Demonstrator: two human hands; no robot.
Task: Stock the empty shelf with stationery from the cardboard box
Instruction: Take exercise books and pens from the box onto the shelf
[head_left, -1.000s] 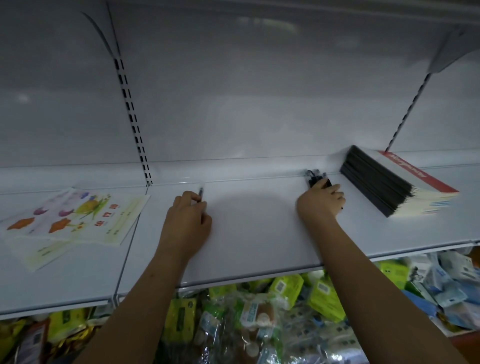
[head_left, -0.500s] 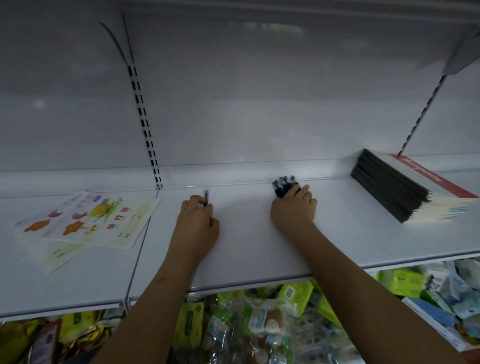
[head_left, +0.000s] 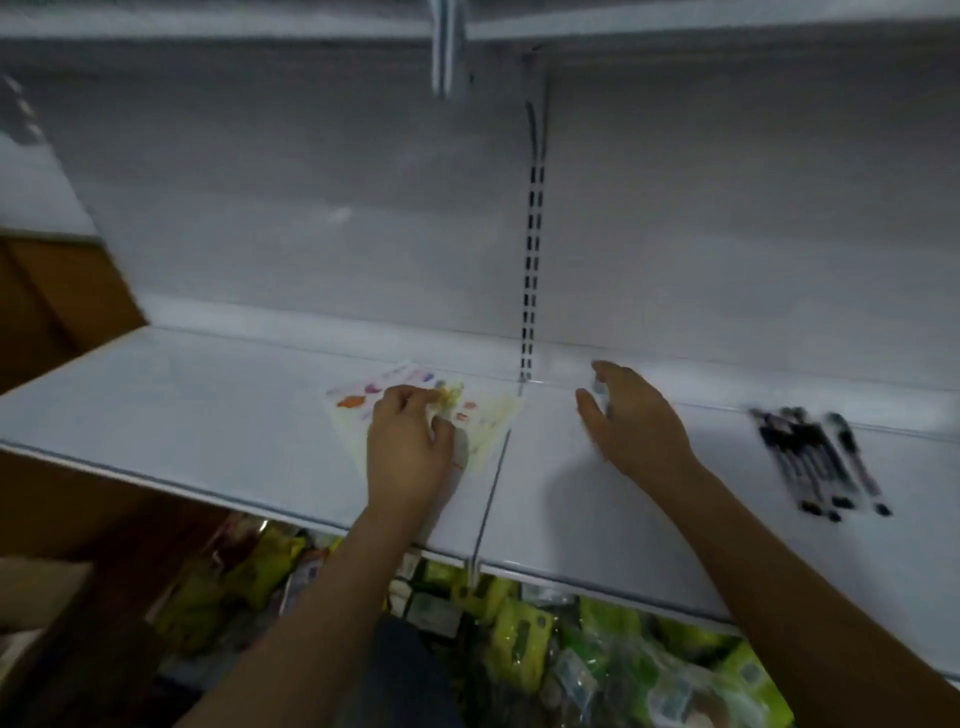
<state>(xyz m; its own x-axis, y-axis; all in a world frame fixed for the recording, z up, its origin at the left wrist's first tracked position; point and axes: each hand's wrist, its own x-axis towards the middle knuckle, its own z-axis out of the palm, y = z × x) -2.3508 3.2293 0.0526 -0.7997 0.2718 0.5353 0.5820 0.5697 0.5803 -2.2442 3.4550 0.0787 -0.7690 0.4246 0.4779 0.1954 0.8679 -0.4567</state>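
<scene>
The white shelf runs across the view at chest height. A few colourful picture sheets lie on it near the seam between two shelf boards. My left hand rests on these sheets, its curled fingers pinching their top. My right hand hovers just right of the seam with fingers spread; it is blurred and seems to hold nothing. Further right, a bunch of black pens lies loose on the shelf, apart from both hands.
A slotted upright runs up the back panel behind the seam. Packets in green and yellow wrappers fill the level below. A beige cardboard edge shows at lower left, with brown surfaces behind it.
The view has swung left, so the stack of notebooks is out of frame. My right hand has let go of the black pens and moved left. My left hand has shifted onto the picture sheets.
</scene>
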